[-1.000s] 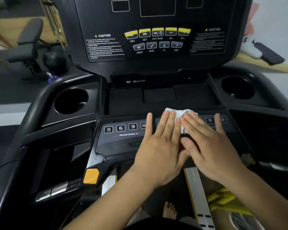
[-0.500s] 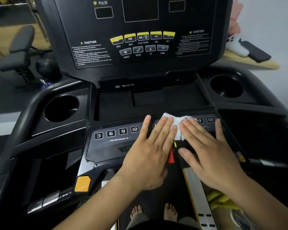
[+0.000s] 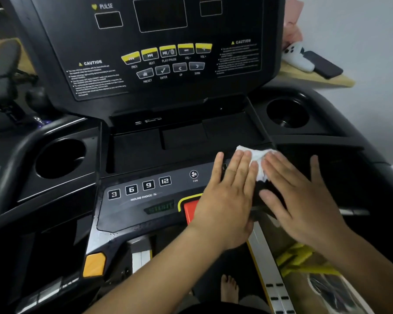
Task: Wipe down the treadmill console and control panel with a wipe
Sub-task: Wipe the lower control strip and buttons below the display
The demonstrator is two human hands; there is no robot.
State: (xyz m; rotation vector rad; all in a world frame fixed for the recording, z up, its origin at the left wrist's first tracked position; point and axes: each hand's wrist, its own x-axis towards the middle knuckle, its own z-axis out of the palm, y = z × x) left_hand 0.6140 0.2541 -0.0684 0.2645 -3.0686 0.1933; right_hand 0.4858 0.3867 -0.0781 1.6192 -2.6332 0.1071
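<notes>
- Pressing the wipe (image 3: 255, 155) onto the control panel (image 3: 134, 209), right of the FAN button (image 3: 193, 174): left hand (image 3: 227, 200), right hand (image 3: 304, 200).
- Both lie flat, fingers straight, clasping nothing.

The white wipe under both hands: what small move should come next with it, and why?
Probably slide the white wipe leftward along the control panel. The left hand and the right hand both press it flat near the panel's right end, while the FAN button and the incline buttons marked 3 to 12 lie uncovered to the left.
</notes>
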